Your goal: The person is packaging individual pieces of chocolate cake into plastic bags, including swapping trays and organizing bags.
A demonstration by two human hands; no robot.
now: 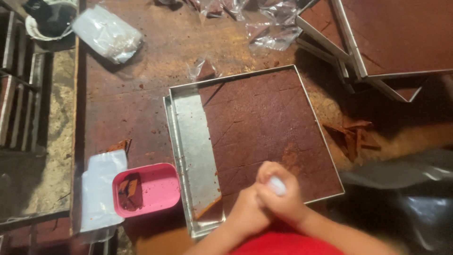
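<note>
Both hands meet over the near edge of the metal tray [188,141] of brown cake [269,127]. The right hand [283,196] is curled closed around a small white object [277,185], and the left hand [247,212] is pressed against it, fingers folded. A pink tub [151,189] sits just left of the tray.

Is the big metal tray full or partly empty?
Partly empty. The metal tray shows a bare strip along its left side; the scored brown slab fills the rest.
</note>
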